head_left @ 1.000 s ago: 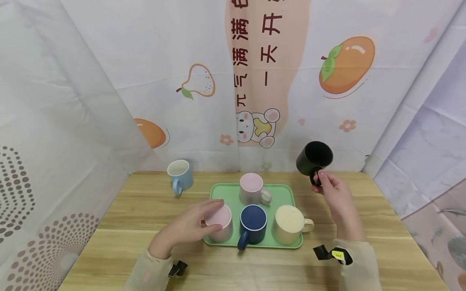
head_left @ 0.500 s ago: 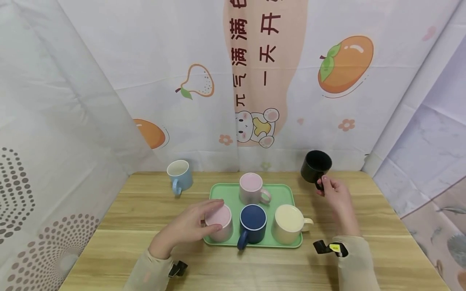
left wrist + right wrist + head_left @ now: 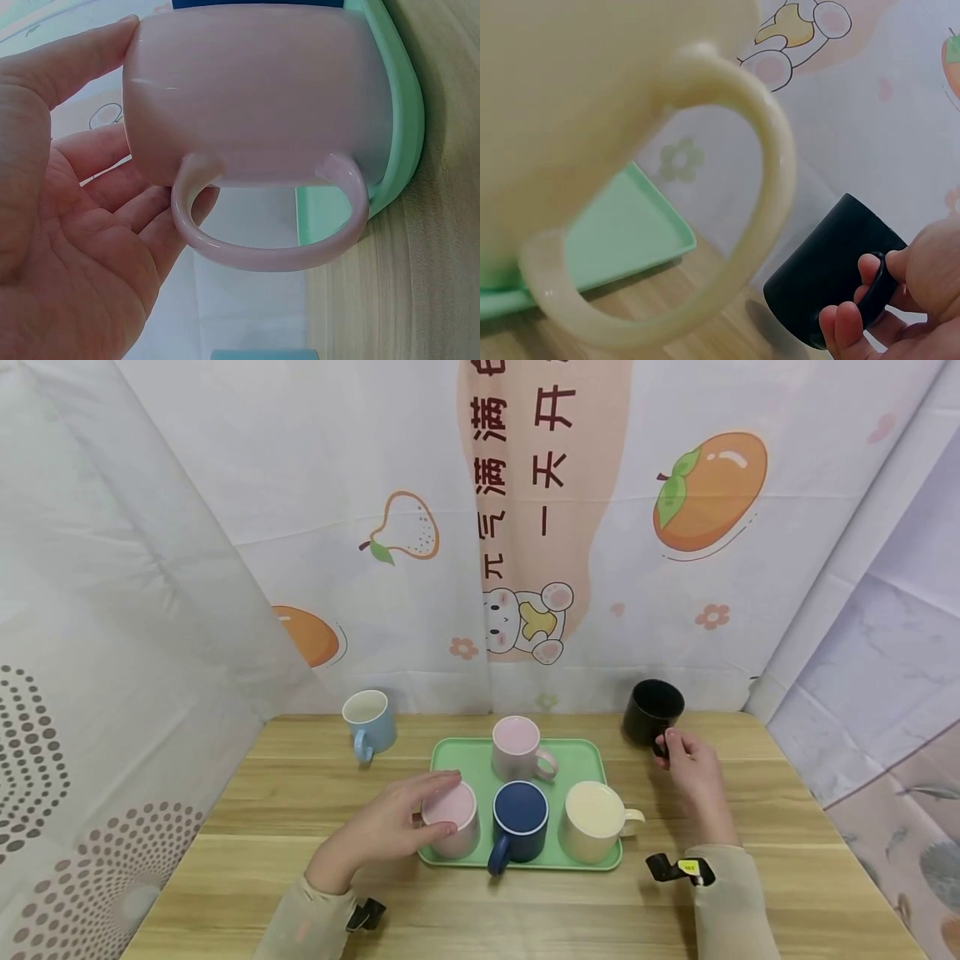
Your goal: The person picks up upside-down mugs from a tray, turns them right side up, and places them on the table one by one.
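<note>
In the head view my left hand (image 3: pixel 397 821) reaches round a pink mug (image 3: pixel 459 839) that sits with its closed end up at the front left of the green tray (image 3: pixel 480 758). The left wrist view has the thumb on one side of this mug (image 3: pixel 255 90) and fingers on the other, its handle unheld. At the back right, my right hand (image 3: pixel 693 768) pinches the handle of a black mug (image 3: pixel 647 718), whose opening faces up. Fingers pass through that handle (image 3: pixel 877 300) in the right wrist view. The black mug is low at the table's back edge.
On the tray are also a second pink mug (image 3: pixel 516 752), a navy mug (image 3: pixel 521 822) and a cream mug (image 3: pixel 592 827), closed ends up. A light blue mug (image 3: pixel 371 724) stands upright at the back left. A printed curtain (image 3: pixel 420 610) hangs behind the wooden table (image 3: pixel 300 802).
My right hand has lowered the black mug from in front of the curtain towards the table, and it has become more upright. The left hand stays on the pink mug.
</note>
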{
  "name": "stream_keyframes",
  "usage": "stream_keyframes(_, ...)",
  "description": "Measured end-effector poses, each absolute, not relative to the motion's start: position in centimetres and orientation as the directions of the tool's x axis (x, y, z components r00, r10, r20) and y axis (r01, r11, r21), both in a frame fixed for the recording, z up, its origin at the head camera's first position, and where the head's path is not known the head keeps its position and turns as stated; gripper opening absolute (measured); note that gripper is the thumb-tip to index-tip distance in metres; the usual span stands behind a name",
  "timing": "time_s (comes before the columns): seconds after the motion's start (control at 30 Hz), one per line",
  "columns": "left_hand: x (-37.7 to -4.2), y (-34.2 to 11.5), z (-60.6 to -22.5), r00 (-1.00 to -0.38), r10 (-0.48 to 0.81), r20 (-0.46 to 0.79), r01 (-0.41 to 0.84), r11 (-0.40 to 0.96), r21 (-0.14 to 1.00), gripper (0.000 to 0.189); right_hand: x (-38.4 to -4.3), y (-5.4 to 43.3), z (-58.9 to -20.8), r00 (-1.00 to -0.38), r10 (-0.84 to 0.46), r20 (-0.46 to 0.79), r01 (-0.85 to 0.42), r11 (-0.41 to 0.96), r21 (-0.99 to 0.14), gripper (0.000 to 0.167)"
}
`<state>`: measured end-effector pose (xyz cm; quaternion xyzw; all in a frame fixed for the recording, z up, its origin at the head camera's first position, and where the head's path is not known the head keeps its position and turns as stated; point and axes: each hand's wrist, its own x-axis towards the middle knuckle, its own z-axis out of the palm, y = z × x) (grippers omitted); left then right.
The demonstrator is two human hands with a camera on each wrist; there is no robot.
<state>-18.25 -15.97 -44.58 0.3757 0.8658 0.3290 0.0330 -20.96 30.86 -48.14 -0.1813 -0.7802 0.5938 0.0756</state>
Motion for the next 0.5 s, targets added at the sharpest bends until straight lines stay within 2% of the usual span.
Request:
stream_keyframes(0.23, -18.14, -15.94, -44.60, -0.708, 0.675, 0.207, 0.645, 0.500, 0.577, 0.062, -21.01, 31.33, -48.64, -0.930, 0.347, -0.122, 0.217, 0.250, -0.944, 0.056)
stream_keyframes(0.5, -18.16, -15.93, -44.77, -0.711, 0.672, 0.204, 0.644, 0.506, 0.574, 0.062, -20.91, 31.04, -48.77, -0.925, 0.348, -0.152, 0.242, 0.231, -0.943, 0.054)
